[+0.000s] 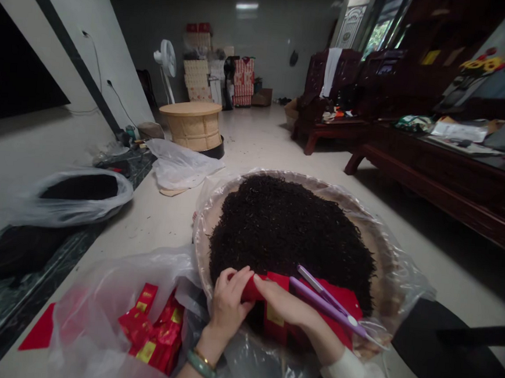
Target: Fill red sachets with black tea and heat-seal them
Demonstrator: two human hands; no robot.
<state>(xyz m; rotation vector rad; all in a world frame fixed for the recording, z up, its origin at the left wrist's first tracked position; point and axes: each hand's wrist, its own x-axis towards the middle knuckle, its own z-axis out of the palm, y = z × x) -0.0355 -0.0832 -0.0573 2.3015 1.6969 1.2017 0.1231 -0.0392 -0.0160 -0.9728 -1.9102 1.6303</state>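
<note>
My left hand (231, 301) and my right hand (282, 302) meet at the near side of a round, plastic-lined woven tray (205, 232). Their fingers close on a small red foil packet (252, 289), which they partly cover. Dark loose tea leaves (288, 227) are heaped in the tray. A purple flat iron (328, 303) with its jaws apart rests on red packaging (344, 295) beside my right forearm. Another red packet with a gold label (274, 322) lies beneath my right hand. To the left, a clear plastic bag (94, 316) contains several red packets (167, 322).
An open bag of dark leaves (82, 187) sits on the dark stone ledge at left. Farther off are a round wicker stand (191, 126), a white fan (166, 60) and stacked boxes (197, 80). A black stool (445, 344) and a wooden table (432, 180) stand at right.
</note>
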